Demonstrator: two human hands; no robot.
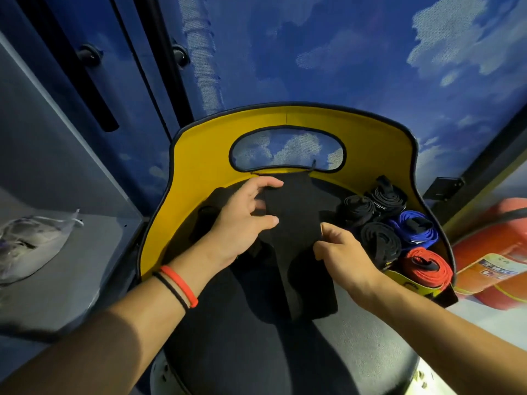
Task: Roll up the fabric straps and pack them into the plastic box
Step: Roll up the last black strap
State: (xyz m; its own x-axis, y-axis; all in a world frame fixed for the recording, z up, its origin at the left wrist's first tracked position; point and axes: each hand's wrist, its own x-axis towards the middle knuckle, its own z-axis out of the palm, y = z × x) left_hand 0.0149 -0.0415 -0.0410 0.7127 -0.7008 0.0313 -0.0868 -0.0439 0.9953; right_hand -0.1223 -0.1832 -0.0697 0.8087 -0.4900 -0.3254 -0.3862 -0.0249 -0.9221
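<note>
The yellow box (199, 155), trimmed in black and with an oval handle cut-out (285, 149) in its far wall, sits on a dark rounded surface (242, 360) that could be a seat, though its near edge is cut off and its make is hard to tell. Behind the box rises a wall (370, 52) printed with blue sky and white clouds (the same print shows through the cut-out). Left of the box is a grey shelf (71, 295) behind a clear panel, with a crumpled plastic bag (31, 243) lying on it. Right of the box a red fire extinguisher (490, 252) lies partly hidden by the box's wall. Over the middle of the box both hands hold one black strap (296, 212). The left hand (245, 220) has its fingers curled over the strap's far end and its thumb pressed to the strap's edge. The right hand (345, 255) pinches the strap's nearer edge. The strap's tail hangs toward the box's near side, where black on black makes its outline hard to follow. Against the box's right wall lie rolled straps: three black rolls (380, 240), a blue roll (413, 226) and, nearest, a red roll (425, 265). A dark shape at the box's left side is too dim to identify. The left wrist wears wristbands (179, 289), one red and one black.
</note>
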